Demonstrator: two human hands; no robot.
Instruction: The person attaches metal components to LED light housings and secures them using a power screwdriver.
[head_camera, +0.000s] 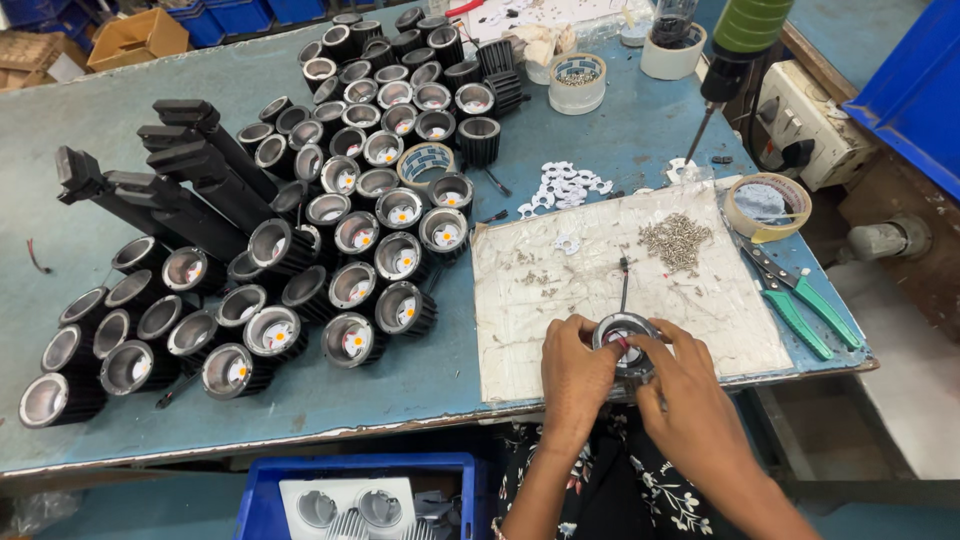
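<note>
At the lower centre of the frame, a person's left hand (575, 378) and right hand (688, 400) close together around a round black lamp housing (626, 342) with a silvery reflector inside. The housing sits at the near edge of a worn, tape-covered work mat (560, 320) on a blue-green counter (420, 385). The fingers (585, 330) of the left hand curl over the housing's left rim, while the right hand's fingers pinch it from the right and reach into its mouth; both hands are closed on the part. A thin black wire (624, 285) stands up from the housing toward the middle of the mat.

A pile of small screws (677, 240) lies on the mat's upper right, and white ring-shaped pieces (563, 187) are scattered just above its upper edge. Filling the left half of the frame, dozens of matching housings (345, 240) stand packed together, many showing a yellow-orange chip at the base. Long black lamp arms (165, 185) lie among them at the upper left.

At the right edge of the mat lie green-handled pliers (800, 300) and a roll of tape (767, 205). A powered screwdriver (730, 60) hangs down at the upper right. A blue bin (260, 495) sits below the counter at the bottom of the frame.
</note>
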